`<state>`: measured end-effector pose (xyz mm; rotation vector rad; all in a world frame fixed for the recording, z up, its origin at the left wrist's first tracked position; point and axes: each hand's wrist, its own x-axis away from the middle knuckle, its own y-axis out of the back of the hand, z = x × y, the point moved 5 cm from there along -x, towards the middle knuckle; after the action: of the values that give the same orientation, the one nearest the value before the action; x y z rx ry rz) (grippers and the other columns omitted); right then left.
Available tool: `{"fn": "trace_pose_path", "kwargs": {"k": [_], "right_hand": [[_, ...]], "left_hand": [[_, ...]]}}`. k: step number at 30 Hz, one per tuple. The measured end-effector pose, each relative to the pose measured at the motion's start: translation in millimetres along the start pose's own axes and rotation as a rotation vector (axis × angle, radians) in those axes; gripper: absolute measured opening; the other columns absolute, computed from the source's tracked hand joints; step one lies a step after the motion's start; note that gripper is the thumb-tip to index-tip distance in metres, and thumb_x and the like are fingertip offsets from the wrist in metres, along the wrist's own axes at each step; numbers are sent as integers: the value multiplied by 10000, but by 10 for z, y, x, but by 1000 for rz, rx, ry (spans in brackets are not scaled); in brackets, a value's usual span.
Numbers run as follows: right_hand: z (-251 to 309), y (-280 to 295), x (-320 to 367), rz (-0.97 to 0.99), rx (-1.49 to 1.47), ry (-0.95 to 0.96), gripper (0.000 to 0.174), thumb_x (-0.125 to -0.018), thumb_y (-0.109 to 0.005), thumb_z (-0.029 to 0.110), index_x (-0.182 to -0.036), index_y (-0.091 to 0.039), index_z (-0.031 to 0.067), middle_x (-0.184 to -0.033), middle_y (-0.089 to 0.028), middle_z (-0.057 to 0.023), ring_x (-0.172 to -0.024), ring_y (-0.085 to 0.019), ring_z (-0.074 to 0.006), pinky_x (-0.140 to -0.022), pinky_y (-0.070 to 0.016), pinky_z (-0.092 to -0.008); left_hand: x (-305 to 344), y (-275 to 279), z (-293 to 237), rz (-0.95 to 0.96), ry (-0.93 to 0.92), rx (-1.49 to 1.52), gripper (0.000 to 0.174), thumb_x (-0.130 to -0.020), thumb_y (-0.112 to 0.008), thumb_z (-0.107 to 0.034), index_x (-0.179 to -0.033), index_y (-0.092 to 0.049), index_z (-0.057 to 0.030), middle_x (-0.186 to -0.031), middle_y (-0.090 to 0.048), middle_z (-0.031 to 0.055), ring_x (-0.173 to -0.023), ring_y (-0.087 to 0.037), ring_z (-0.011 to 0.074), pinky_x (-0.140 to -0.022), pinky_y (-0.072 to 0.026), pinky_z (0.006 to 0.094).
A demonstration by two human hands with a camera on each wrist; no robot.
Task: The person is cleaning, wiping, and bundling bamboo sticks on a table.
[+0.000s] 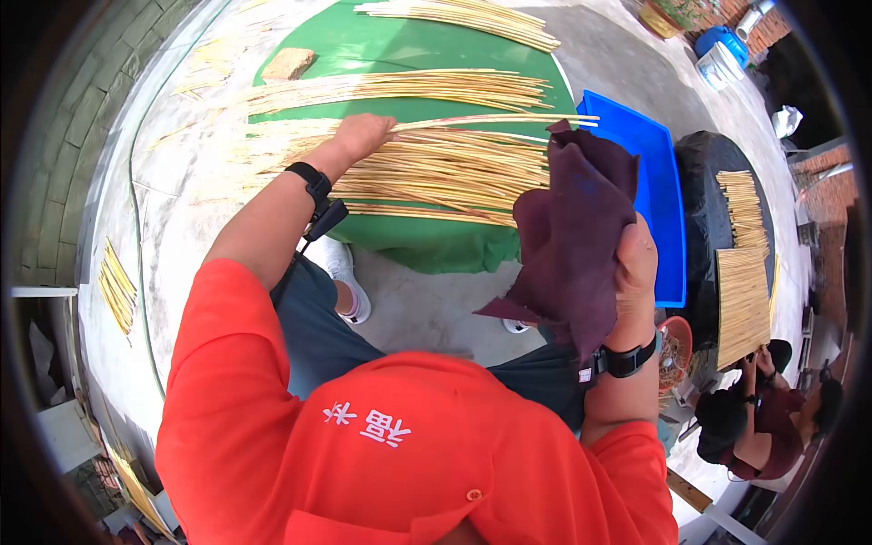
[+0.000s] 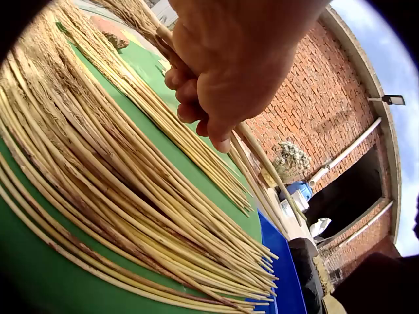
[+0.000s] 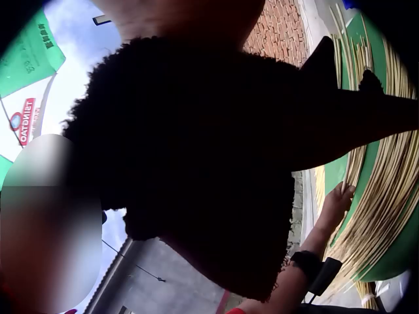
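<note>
My left hand (image 1: 363,136) grips a few long pale-yellow stalks (image 1: 495,119) above the green-covered table, their thin ends reaching right toward the cloth. In the left wrist view the fingers curl round these stalks (image 2: 265,157). Below lies a wide pile of similar stalks (image 1: 436,173), with brushy ends toward the left. My right hand (image 1: 638,263) holds a crumpled maroon cloth (image 1: 581,218), thumb against its side, in front of the table's right end. In the right wrist view this cloth (image 3: 190,131) is a dark shape with a fuzzy edge, hiding most of the hand.
Two more stalk bundles (image 1: 436,86) and a brick (image 1: 289,65) lie across the green cover (image 1: 391,54). A blue tray (image 1: 668,209) stands right of the table. Farther right, a person (image 1: 772,418) handles a flat mat of stalks (image 1: 743,300) near a black-covered surface.
</note>
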<state>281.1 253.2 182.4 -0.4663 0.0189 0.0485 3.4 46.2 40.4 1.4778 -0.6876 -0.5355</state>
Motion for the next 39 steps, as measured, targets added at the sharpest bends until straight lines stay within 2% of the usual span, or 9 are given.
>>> {"fn": "trace_pose_path", "kwargs": {"k": [1, 3, 5, 10, 13, 22, 29, 34, 39], "right_hand": [[-147, -209, -39, 127, 86, -169, 415, -810, -613, 362, -876, -626, -47, -744, -610, -27, -657, -548, -87, -566, -431, -224], [-401, -550, -115, 577, 298, -401, 390, -852, -562, 361, -899, -633, -20, -708, -608, -13, -639, -527, -73, -573, -421, -233], [-737, -676, -83, 729, 434, -444, 430, -851, -539, 424, -941, -636, 15, -723, -624, -47, -654, -543, -98, -612, -438, -258], [-977, -689, -64, 709, 413, -550, 457, -866, -496, 448, -875, -623, 9, -665, -599, -61, -609, -531, -129, -580, -430, -277], [-981, -703, -112, 680, 458, -466, 459, -867, -492, 445, -817, -608, 4, -629, -568, -95, -570, -513, -160, -557, -418, -296], [-1074, -749, -87, 745, 678, -403, 484, -858, -487, 452, -749, -594, -6, -610, -530, -179, -556, -501, -302, -559, -409, -371], [-1045, -782, -144, 724, 663, -422, 476, -866, -476, 449, -771, -597, -2, -634, -556, -157, -572, -520, -276, -575, -420, -355], [-1051, -690, -199, 499, 485, -372, 461, -875, -466, 448, -829, -600, 9, -643, -581, -116, -581, -541, -197, -557, -418, -318], [-1022, -712, -189, 530, 553, -406, 442, -881, -466, 430, -825, -601, 13, -623, -570, -131, -556, -531, -212, -546, -418, -322]], "left_hand": [[-54, -93, -7, 5, -7, 3, 303, -839, -508, -379, -890, -530, -81, -793, -613, 137, -789, -581, 333, -664, -455, 441], [-138, -251, -83, -52, -141, -29, 293, -830, -527, -361, -887, -528, -73, -786, -612, 145, -792, -584, 331, -680, -458, 434], [-178, -304, -118, -83, -194, -36, 279, -817, -548, -338, -889, -530, -69, -786, -613, 148, -822, -583, 321, -709, -457, 424], [-216, -556, 73, 106, -98, -46, 275, -797, -578, -280, -984, -523, -87, -966, -579, 128, -938, -553, 293, -780, -438, 403], [-162, -554, 200, 57, -68, -120, 287, -784, -592, -232, -1026, -511, -101, -1039, -541, 107, -994, -523, 280, -806, -425, 397], [-90, -512, 318, -18, 63, -184, 250, -794, -508, -96, -1043, -518, -108, -1019, -540, 75, -1001, -509, 254, -835, -420, 376], [-88, -533, 224, -99, 6, -222, 145, -733, -531, -26, -854, -577, -89, -857, -582, 70, -871, -572, 242, -742, -481, 356], [-39, -467, 292, -158, 84, -186, 121, -731, -551, -44, -849, -557, -74, -862, -585, 84, -880, -569, 251, -749, -472, 363], [-57, -437, 411, -179, 160, -167, 185, -748, -511, -17, -918, -540, -82, -907, -585, 87, -913, -564, 243, -769, -470, 352]]}}
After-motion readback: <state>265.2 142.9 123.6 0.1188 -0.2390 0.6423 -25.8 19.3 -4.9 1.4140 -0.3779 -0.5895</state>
